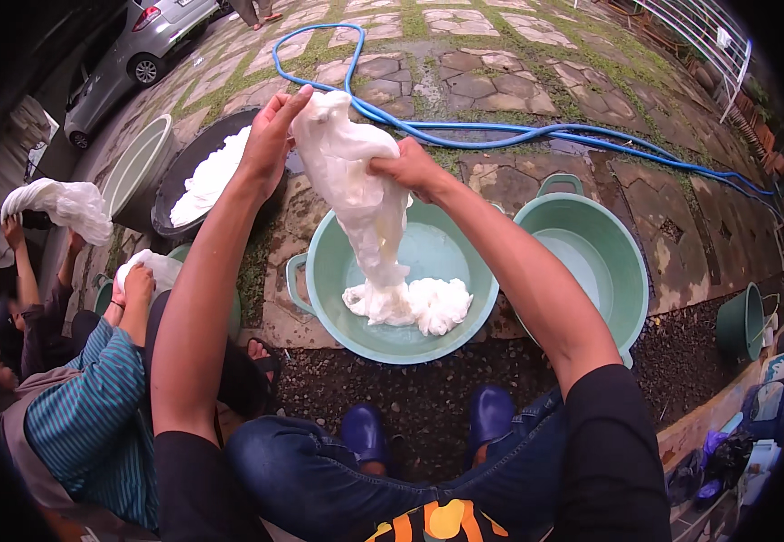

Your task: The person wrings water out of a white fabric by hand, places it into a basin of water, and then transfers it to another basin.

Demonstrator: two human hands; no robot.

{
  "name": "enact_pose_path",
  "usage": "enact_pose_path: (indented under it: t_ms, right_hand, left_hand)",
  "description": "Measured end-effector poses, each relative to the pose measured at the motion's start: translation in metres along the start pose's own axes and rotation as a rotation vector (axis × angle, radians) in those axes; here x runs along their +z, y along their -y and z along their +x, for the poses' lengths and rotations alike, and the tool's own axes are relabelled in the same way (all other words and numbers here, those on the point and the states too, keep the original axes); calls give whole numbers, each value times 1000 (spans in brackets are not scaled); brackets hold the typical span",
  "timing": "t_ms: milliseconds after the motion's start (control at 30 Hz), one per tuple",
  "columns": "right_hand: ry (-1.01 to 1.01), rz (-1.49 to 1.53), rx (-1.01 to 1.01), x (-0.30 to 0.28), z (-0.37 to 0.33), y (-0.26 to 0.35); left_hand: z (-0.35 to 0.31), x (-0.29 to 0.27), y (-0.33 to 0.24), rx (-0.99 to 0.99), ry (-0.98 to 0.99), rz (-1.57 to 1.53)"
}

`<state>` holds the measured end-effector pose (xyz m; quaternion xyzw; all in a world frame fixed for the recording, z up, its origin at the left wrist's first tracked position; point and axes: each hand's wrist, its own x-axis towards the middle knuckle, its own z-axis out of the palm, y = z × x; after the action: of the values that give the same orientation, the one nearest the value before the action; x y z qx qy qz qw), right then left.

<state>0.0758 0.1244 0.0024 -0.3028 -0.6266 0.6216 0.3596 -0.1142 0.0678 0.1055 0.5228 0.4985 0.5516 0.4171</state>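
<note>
A wet white cloth (351, 181) hangs bunched from both my hands over a round green basin (319, 289). My left hand (272, 134) is closed on its upper left edge, with the thumb pointing up. Lower on its right side, my right hand (408, 170) grips the cloth with the thumb across the front. The cloth's lower end trails down into the basin, where it rests in a crumpled heap on the bottom.
A second green basin (591, 257) stands at the right. Left are a black tub (164, 185) holding white cloth and a pale tub (139, 167). Two people with white cloths sit at the left. A blue hose (500, 135) crosses the paving; a silver car (130, 63) is behind.
</note>
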Motion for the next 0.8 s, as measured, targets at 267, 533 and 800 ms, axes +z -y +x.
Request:
enact_pose_path:
  t_ms: [267, 533, 800]
  right_hand:
    - [-87, 211, -36, -8, -13, 42]
    - [59, -92, 263, -61, -23, -1]
    - [130, -1177, 187, -110, -25, -48]
  left_hand:
    - [-67, 19, 135, -441, 392, 271]
    - [-67, -10, 193, -352, 106, 614]
    - [-32, -30, 116, -466, 74, 99]
